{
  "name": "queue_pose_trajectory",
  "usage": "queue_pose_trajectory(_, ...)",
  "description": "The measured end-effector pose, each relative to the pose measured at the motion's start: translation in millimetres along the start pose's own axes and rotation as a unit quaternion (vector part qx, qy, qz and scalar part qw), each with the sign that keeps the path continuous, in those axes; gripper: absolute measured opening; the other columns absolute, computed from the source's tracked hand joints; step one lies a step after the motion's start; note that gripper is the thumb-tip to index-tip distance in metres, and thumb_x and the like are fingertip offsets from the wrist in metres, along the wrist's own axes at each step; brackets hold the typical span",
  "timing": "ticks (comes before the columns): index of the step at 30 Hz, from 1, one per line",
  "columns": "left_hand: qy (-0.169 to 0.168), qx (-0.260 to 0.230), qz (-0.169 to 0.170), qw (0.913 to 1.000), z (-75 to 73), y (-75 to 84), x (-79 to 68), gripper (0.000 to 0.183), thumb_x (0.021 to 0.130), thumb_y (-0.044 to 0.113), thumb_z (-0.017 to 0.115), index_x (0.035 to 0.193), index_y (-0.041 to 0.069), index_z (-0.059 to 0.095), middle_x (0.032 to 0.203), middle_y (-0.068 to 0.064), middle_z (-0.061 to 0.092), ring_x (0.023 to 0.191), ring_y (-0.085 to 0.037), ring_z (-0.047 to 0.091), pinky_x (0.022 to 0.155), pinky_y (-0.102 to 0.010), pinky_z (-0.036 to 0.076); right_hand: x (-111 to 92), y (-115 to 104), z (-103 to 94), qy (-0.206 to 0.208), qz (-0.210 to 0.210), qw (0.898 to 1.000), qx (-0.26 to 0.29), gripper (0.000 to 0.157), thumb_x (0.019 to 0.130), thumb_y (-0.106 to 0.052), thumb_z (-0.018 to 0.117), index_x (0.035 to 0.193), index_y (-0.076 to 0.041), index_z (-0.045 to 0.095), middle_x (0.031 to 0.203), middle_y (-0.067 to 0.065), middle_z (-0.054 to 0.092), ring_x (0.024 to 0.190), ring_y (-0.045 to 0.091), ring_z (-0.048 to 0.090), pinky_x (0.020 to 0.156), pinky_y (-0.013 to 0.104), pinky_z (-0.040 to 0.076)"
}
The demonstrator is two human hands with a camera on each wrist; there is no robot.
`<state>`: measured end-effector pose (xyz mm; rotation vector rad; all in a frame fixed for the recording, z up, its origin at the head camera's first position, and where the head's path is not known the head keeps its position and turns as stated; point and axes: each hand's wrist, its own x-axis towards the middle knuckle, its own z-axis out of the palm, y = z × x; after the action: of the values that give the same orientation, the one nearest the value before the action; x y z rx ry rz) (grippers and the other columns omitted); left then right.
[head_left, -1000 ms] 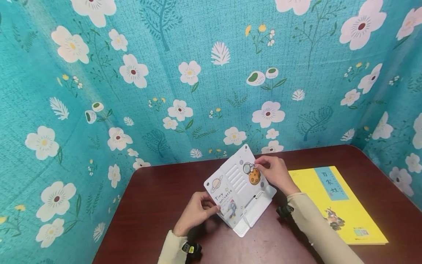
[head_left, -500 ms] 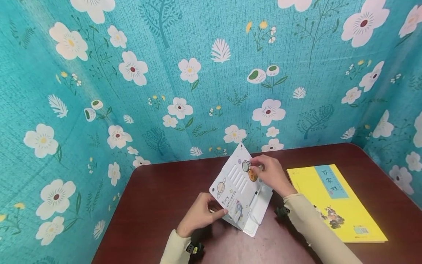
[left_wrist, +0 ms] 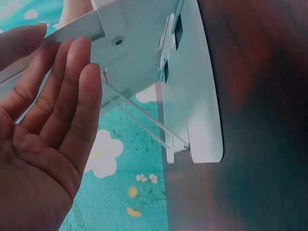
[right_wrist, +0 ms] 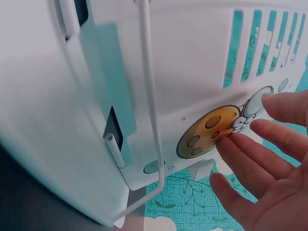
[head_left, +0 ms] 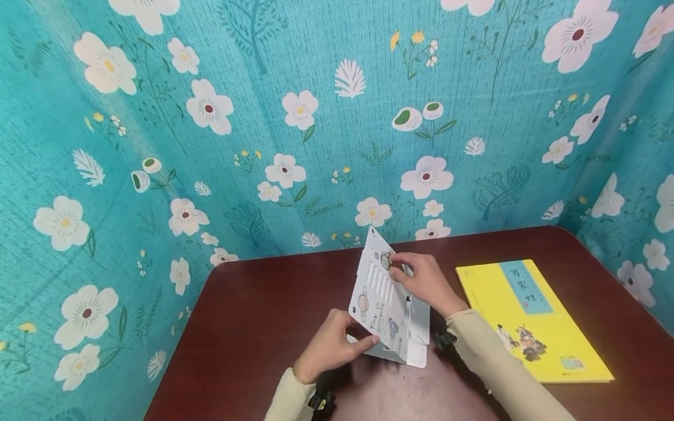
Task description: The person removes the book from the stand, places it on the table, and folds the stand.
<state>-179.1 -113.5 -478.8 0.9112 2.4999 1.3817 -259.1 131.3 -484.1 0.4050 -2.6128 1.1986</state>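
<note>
A white folding book stand (head_left: 377,292) with space prints and the words "Tiny universe" stands on the table in the head view, its slotted panel tilted up from the base. My left hand (head_left: 332,346) pinches the panel's lower left edge, thumb in front; its fingers (left_wrist: 72,82) lie behind the panel in the left wrist view, beside a thin wire brace. At the far side my right hand (head_left: 421,280) touches the panel's front by the astronaut print. Its fairly straight fingertips (right_wrist: 225,144) meet the orange planet print (right_wrist: 207,132) in the right wrist view.
A yellow book (head_left: 532,327) with a blue title strip lies to the right of the right forearm. The dark red table (head_left: 253,316) ends at a teal flowered curtain (head_left: 326,146) at the back and sides.
The book stand has turned, its panel now facing more to the right and looking narrower. My left hand moved right with it; my right hand shifted left from the panel's edge onto its front.
</note>
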Motion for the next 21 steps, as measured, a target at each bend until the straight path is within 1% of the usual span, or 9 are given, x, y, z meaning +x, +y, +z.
queue_pose_trajectory(4, -0.010, 0.007, 0.031, 0.9994, 5.5, 5.5, 5.2, 0.027, 0.094, 0.013, 0.075, 0.121, 0.010, 0.074, 0.111, -0.002, 0.081, 0.087, 0.007, 0.072, 0.074, -0.014, 0.059, 2, -1, 0.9, -0.003, -0.019, 1.000, 0.000, 0.035, 0.094, -0.013, 0.076, 0.128, -0.005, 0.073, 0.129, 0.017, 0.074, 0.123, 0.038, 0.069, 0.102, 0.058, 0.056)
queue_pose_trajectory(7, -0.019, 0.019, 0.049, 0.9984, 10.9, 10.5, 5.4, 0.027, 0.096, 0.014, 0.074, 0.122, 0.008, 0.074, 0.113, -0.001, 0.080, 0.089, 0.009, 0.071, 0.075, -0.012, 0.058, 0, -1, 3.5, -0.013, -0.030, 0.999, 0.002, 0.036, 0.094, -0.013, 0.076, 0.129, -0.005, 0.073, 0.130, 0.017, 0.074, 0.127, 0.039, 0.067, 0.104, 0.058, 0.055)
queue_pose_trajectory(9, -0.021, 0.032, 0.058, 0.9976, 15.3, 13.9, 5.6, 0.027, 0.096, 0.016, 0.074, 0.122, 0.010, 0.074, 0.115, 0.001, 0.080, 0.093, 0.009, 0.070, 0.077, -0.011, 0.057, -4, -1, 5.6, -0.014, -0.034, 0.999, -0.002, 0.037, 0.095, -0.013, 0.075, 0.130, -0.005, 0.072, 0.131, 0.016, 0.074, 0.128, 0.038, 0.066, 0.105, 0.057, 0.055)
queue_pose_trajectory(14, -0.009, 0.067, 0.079, 0.9945, 23.9, 18.7, 9.5, 0.026, 0.096, 0.020, 0.075, 0.121, 0.012, 0.076, 0.117, 0.003, 0.079, 0.097, 0.009, 0.069, 0.079, -0.008, 0.055, -11, 0, 8.6, -0.012, -0.037, 0.999, -0.003, 0.037, 0.095, -0.013, 0.074, 0.131, -0.004, 0.071, 0.132, 0.015, 0.073, 0.127, 0.035, 0.067, 0.102, 0.054, 0.057)
queue_pose_trajectory(18, 0.004, 0.078, 0.086, 0.9932, 28.0, 19.9, 12.5, 0.025, 0.095, 0.020, 0.075, 0.119, 0.010, 0.076, 0.114, 0.002, 0.080, 0.097, 0.010, 0.069, 0.078, -0.007, 0.054, -15, -1, 9.5, -0.018, -0.034, 0.999, -0.001, 0.038, 0.097, -0.014, 0.072, 0.133, -0.003, 0.070, 0.135, 0.015, 0.072, 0.127, 0.034, 0.067, 0.102, 0.053, 0.057)
queue_pose_trajectory(21, 0.015, 0.082, 0.088, 0.9926, 29.0, 20.4, 15.7, 0.026, 0.095, 0.019, 0.075, 0.118, 0.010, 0.077, 0.113, 0.002, 0.080, 0.098, 0.009, 0.070, 0.079, -0.007, 0.054, -17, -3, 8.2, -0.015, -0.032, 0.999, 0.001, 0.038, 0.098, -0.014, 0.072, 0.135, -0.004, 0.069, 0.137, 0.015, 0.070, 0.129, 0.034, 0.066, 0.104, 0.054, 0.056)
